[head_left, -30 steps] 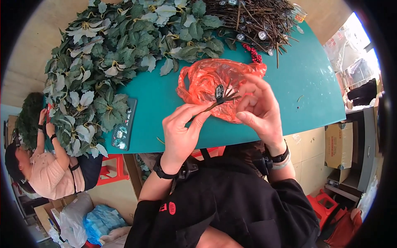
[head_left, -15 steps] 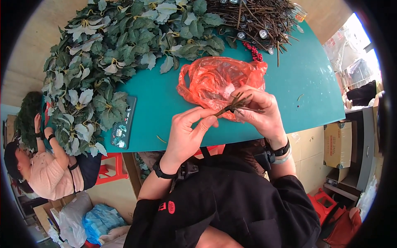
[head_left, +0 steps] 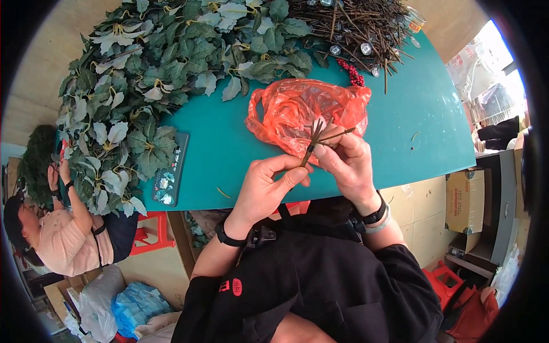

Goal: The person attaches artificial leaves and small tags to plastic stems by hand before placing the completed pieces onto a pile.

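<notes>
Between my hands is a brown artificial branch stem (head_left: 310, 150) with several short prongs fanning out at its top. My left hand (head_left: 267, 182) pinches the lower end of it between thumb and forefinger. My right hand (head_left: 349, 163) closes its thumb and fingers on the prongs, one of which points out to the right. Just beyond the hands lies a crumpled red plastic bag (head_left: 309, 108), with something pale showing inside it. A sprig of red berries (head_left: 351, 72) lies behind the bag.
Artificial green leaves (head_left: 189, 57) are heaped across the table's left and back. A pile of brown stems (head_left: 349, 28) lies at the back right. A phone (head_left: 171, 171) rests on the green table (head_left: 417, 126) beside the leaves. At far left another person (head_left: 68, 228) works with greenery (head_left: 39, 166).
The stem has turned from pointing right to nearly upright, its prongs now spread apart. My right hand has moved slightly left and lower. The other person's hands have shifted.
</notes>
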`<state>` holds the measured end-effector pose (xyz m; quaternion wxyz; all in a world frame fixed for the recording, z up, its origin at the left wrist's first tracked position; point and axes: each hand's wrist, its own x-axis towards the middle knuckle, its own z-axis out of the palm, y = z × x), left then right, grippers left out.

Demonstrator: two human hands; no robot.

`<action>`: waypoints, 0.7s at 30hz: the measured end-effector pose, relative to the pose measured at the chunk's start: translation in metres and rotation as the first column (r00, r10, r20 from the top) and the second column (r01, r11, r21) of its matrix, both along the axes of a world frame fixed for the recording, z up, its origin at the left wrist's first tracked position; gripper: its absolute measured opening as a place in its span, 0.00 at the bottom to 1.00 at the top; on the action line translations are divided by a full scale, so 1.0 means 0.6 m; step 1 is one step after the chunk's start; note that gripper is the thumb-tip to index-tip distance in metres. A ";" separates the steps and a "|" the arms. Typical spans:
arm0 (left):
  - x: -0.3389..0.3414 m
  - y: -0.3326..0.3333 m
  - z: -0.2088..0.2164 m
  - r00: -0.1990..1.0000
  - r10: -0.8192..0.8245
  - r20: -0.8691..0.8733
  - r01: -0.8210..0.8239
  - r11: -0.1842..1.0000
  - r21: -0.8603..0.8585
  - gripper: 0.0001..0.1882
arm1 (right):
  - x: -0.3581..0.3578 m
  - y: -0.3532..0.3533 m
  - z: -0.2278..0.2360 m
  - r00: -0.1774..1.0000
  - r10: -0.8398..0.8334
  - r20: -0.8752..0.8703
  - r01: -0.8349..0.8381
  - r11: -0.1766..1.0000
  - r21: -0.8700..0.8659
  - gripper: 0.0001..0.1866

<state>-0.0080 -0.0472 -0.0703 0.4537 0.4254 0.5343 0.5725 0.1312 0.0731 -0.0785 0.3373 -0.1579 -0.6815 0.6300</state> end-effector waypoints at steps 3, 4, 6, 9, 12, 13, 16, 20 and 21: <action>-0.002 -0.003 -0.006 1.000 0.022 0.010 -0.022 1.000 -0.010 0.09 | -0.004 0.000 0.006 1.000 0.024 0.001 -0.024 0.989 -0.144 0.08; -0.003 -0.003 -0.010 1.000 0.026 0.016 -0.026 1.000 -0.004 0.09 | -0.005 0.002 0.015 0.997 0.076 -0.019 -0.079 0.963 -0.256 0.11; -0.003 -0.004 -0.014 0.999 0.036 0.022 -0.036 0.999 0.005 0.09 | -0.007 0.003 0.033 0.990 0.131 -0.044 -0.139 0.922 -0.363 0.13; -0.003 -0.004 -0.015 0.998 0.055 -0.010 -0.055 0.998 0.006 0.08 | -0.015 0.001 0.059 0.974 0.132 -0.186 -0.197 0.900 -0.389 0.25; -0.001 -0.005 -0.004 0.997 0.066 -0.051 -0.066 0.998 0.010 0.08 | -0.019 0.014 0.043 0.981 0.165 -0.105 -0.176 0.979 -0.104 0.30; 0.000 -0.006 -0.001 0.995 0.070 -0.072 -0.069 0.998 0.010 0.08 | -0.021 0.019 0.041 0.983 0.168 -0.066 -0.166 0.985 0.043 0.32; 0.001 -0.007 0.002 0.991 0.052 -0.125 -0.047 0.998 0.045 0.07 | -0.005 0.003 0.043 0.994 0.095 0.058 -0.093 0.995 -0.035 0.31; 0.000 -0.011 0.001 0.981 0.066 -0.180 -0.048 0.994 0.100 0.06 | -0.008 0.015 0.036 0.996 0.034 0.081 -0.050 0.976 0.211 0.28; 0.000 -0.012 0.000 0.979 0.068 -0.192 -0.045 0.992 0.118 0.05 | -0.007 0.019 0.034 0.998 0.015 0.057 -0.034 0.938 0.345 0.27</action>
